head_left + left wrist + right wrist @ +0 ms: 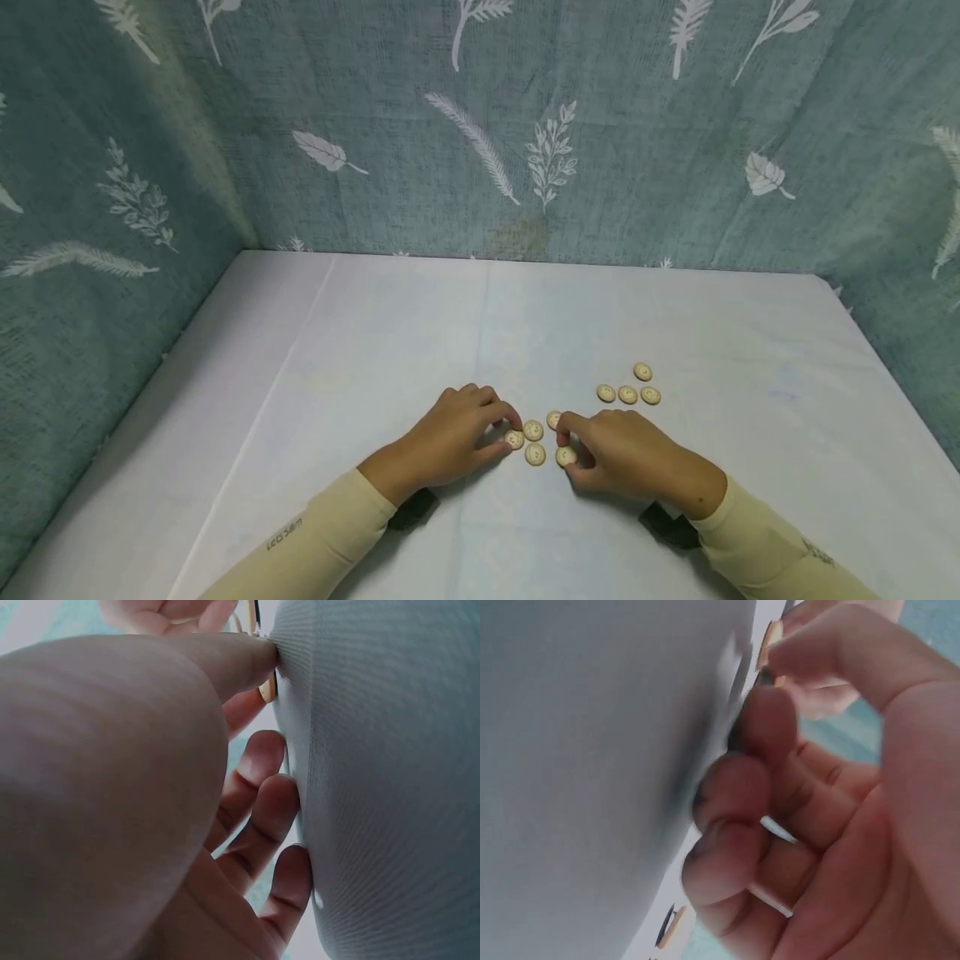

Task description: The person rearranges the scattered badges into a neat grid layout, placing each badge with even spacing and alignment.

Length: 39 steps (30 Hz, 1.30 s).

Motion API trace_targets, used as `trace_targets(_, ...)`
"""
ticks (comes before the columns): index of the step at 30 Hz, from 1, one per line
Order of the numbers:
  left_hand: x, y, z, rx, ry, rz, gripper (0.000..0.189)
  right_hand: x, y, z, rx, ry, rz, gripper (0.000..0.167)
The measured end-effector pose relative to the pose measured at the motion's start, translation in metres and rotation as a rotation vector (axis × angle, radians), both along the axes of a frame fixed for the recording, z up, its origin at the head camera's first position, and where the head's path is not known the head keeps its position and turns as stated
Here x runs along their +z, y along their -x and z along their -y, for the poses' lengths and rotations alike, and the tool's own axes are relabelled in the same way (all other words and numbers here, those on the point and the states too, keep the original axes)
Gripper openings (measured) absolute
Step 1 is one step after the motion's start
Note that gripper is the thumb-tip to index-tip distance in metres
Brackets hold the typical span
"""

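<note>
My left hand (459,435) rests on the white table, its thumb and index finger pinching a small round wooden disc (513,439) at its edges. Just right of it lie two more discs, one upper (533,430) and one lower (535,454). My right hand (633,454) holds another wooden disc (566,456) between thumb and index finger, flat against the table. Partly hidden by that index finger is a further disc (553,419). In the left wrist view, the other left fingers (274,806) touch the surface. The right wrist view shows the right fingers (731,795) curled.
Beyond my right hand, several similar discs (627,394) form a short row, with one disc (642,372) above its right end. A white cloth covers the table (375,325). Green leaf-patterned fabric (405,167) hangs along the back and sides.
</note>
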<state>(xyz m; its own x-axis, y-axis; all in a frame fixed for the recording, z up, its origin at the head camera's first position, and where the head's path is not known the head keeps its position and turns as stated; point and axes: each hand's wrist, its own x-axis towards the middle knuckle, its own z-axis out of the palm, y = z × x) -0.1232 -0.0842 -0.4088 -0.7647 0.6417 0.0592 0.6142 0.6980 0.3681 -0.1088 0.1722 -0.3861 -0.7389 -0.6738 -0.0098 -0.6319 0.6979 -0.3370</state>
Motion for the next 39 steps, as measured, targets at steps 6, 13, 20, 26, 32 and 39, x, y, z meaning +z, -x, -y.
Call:
trace_targets(6, 0.001, 0.000, -0.001, -0.006, -0.005, -0.019, 0.021, 0.010, 0.005, -0.005, -0.029, -0.015, -0.015, 0.017)
trace_targets(13, 0.001, -0.002, 0.002, 0.008, -0.005, -0.018, 0.020, 0.020, 0.016, -0.009, -0.027, -0.004, -0.053, 0.019)
trace_targets(20, 0.000, -0.002, 0.002, 0.002, -0.017, -0.018, 0.019, 0.024, 0.025, -0.013, -0.054, -0.006, -0.026, 0.020)
trace_targets(26, 0.002, -0.003, 0.000, -0.004, -0.010, -0.020, 0.019, 0.022, 0.032, -0.018, -0.095, 0.029, -0.041, 0.021)
trace_targets(32, 0.001, -0.002, 0.001, 0.002, -0.001, -0.021, 0.020, 0.022, 0.037, -0.024, -0.116, 0.064, -0.058, 0.019)
trace_targets(39, 0.000, -0.001, 0.001, -0.003, -0.017, -0.038, 0.020, 0.023, 0.042, -0.031, -0.170, 0.065, -0.082, 0.018)
